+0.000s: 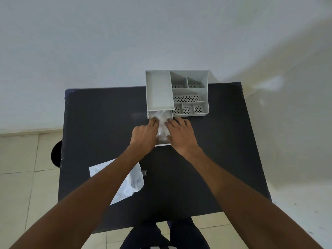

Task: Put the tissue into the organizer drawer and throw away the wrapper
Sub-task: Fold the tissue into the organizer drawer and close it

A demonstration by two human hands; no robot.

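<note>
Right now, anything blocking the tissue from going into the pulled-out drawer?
Nothing visible. The tissue already lies in the open drawer, with the left hand and right hand pressing on it. The wrapper lies apart on the table.

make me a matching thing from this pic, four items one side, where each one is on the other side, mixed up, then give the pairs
Items:
1. tissue
2. wrapper
3. organizer
4. left hand

Places:
A. at the table's far edge, by the wall
B. in the pulled-out drawer
C. flat on the near left of the table, partly under a forearm
D. pressing the left side of the tissue

Pairs: 1-B, 2-C, 3-A, 4-D
</note>
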